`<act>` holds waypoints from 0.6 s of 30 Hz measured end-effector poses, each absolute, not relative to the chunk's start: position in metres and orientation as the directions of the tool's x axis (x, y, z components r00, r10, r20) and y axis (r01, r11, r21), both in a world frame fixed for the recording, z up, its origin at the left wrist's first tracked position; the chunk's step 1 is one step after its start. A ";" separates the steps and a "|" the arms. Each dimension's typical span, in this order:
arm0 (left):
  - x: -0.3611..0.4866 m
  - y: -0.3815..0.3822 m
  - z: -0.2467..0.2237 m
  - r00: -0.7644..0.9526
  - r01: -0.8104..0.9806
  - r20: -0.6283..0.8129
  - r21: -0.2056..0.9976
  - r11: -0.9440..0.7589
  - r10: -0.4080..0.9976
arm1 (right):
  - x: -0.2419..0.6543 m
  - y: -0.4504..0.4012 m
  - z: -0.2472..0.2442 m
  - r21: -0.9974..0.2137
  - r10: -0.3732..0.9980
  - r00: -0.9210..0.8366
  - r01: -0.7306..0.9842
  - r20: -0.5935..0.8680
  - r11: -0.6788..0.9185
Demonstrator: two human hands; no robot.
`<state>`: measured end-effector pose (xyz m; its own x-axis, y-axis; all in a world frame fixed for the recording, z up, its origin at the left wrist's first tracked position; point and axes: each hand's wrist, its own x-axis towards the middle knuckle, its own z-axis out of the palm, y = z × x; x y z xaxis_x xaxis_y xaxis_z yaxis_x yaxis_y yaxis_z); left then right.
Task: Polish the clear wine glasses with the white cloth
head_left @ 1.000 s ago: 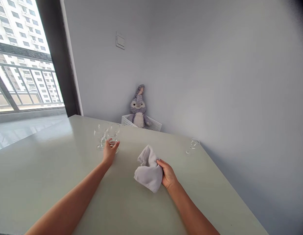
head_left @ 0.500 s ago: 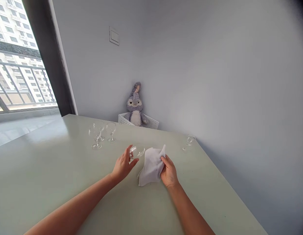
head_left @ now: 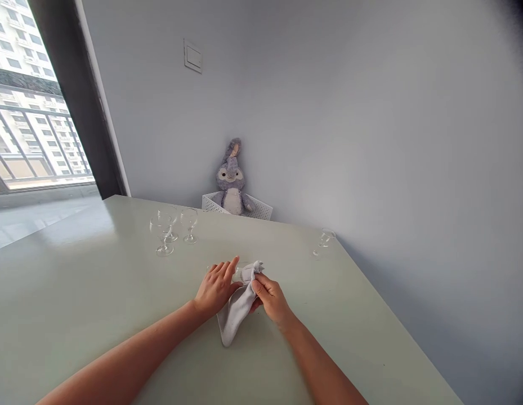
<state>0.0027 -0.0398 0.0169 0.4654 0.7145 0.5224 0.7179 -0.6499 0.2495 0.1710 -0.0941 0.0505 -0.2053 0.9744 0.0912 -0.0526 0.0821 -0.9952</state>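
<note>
My left hand [head_left: 217,286] is wrapped round a clear stemmed glass [head_left: 238,274] that lies sideways, its bowl toward the right and much of it hidden by the fingers. My right hand [head_left: 270,297] pinches a light grey cloth [head_left: 239,310], and part of the cloth is bunched at the mouth of the glass. The rest of the cloth hangs down between my hands to a point.
Three clear stemmed glasses [head_left: 164,248] [head_left: 191,238] [head_left: 171,236] stand upright on the pale green table [head_left: 96,298] at the left. Another glass [head_left: 324,239] is near the right edge. Behind the table, a plush rabbit [head_left: 232,194] sits in a white basket [head_left: 261,210].
My right hand has moved left with the cloth, bringing it to the mouth of the glass. My left hand has turned, its back now more toward the camera. The view has shifted slightly.
</note>
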 end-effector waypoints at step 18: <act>0.010 -0.050 0.034 0.574 0.719 0.466 0.108 -0.687 0.674 | 0.175 -0.081 0.027 -0.974 0.967 -0.256 -0.218 -0.001 -0.059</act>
